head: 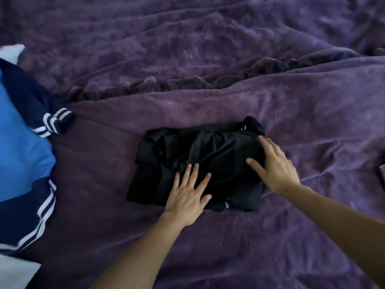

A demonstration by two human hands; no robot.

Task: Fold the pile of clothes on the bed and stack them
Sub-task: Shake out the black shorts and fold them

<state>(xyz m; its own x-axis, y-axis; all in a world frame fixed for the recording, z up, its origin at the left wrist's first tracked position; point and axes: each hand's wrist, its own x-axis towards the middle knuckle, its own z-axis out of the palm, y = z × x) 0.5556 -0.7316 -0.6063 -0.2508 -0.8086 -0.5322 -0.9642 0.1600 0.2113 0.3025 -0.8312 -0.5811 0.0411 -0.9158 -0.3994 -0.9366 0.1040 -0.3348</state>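
A black garment lies folded into a rough rectangle on the purple bedspread, near the middle of the view. My left hand rests flat on its near edge with the fingers spread. On the garment's right side my right hand presses down, palm flat and fingers apart. Neither hand grips the cloth. A blue and navy garment with white stripes lies unfolded at the left edge of the view.
The purple bedspread is rumpled, with a dark ridge of folds running across behind the black garment. Something white shows at the far left. A white patch shows at the bottom left corner, and a small grey object at the right edge.
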